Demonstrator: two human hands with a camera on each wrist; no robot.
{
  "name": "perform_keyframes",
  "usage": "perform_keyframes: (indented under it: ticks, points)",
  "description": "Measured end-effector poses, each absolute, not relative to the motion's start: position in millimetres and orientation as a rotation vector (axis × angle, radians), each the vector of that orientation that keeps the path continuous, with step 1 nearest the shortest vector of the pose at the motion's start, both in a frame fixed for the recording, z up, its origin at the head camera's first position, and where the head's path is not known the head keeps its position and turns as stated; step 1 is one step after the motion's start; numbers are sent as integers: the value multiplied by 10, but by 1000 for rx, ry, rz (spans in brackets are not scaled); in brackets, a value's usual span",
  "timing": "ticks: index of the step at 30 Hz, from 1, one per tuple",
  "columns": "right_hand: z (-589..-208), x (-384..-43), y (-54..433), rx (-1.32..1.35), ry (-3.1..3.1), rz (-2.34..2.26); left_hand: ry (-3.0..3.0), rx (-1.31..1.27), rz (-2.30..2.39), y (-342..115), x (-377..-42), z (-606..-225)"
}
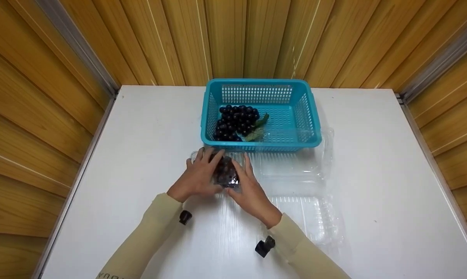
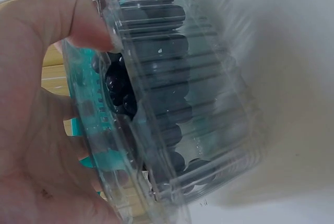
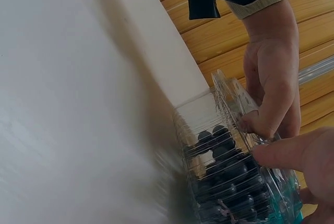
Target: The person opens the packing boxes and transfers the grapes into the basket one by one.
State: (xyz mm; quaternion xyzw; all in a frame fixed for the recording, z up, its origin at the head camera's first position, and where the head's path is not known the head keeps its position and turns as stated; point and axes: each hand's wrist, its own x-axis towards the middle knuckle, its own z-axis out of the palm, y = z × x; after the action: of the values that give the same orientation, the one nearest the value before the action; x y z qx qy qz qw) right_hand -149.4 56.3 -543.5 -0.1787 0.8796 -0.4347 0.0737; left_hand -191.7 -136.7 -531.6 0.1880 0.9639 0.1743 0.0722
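Note:
A lidded clear plastic container (image 1: 227, 179) of dark grapes (image 2: 164, 51) sits on the white table, just in front of the basket. My left hand (image 1: 199, 175) grips its left part, the fingers spread over the lid towards the far edge and the bent thumb (image 2: 91, 28) on the near rim. From the right, my right hand (image 1: 252, 193) holds the container between the thumb at the near rim and the fingers along the right side. Both thumbtips lie close together on the rim in the right wrist view. The far fingertips are partly hidden behind the lid.
A turquoise basket (image 1: 260, 144) behind the container holds a bunch of dark grapes (image 1: 237, 118) and a green leaf (image 1: 262, 120). To the right lie clear plastic trays (image 1: 291, 164), the farther one overlapping the basket's front in the head view. Wood-panelled walls (image 1: 264, 42) surround the table.

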Motion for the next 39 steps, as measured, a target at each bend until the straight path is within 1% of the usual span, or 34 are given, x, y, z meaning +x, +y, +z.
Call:
perform_keyframes:
  ticks: [5,16,29,39]
  points:
    - [-5446,-1508,556,-535,2659,-1303,2900,566,521,-1365,-1915,-5317]
    - [-5452,-1510,523,-353,2634,-1292,2912,560,555,-1373,-1915,-5331]
    - [-5478,-1530,505,-372,2592,-1392,2904,557,561,-1380,-1915,-5312]
    - [-5437,-1536,481,-299,2538,-1396,2886,545,529,-1370,-1943,-5305]
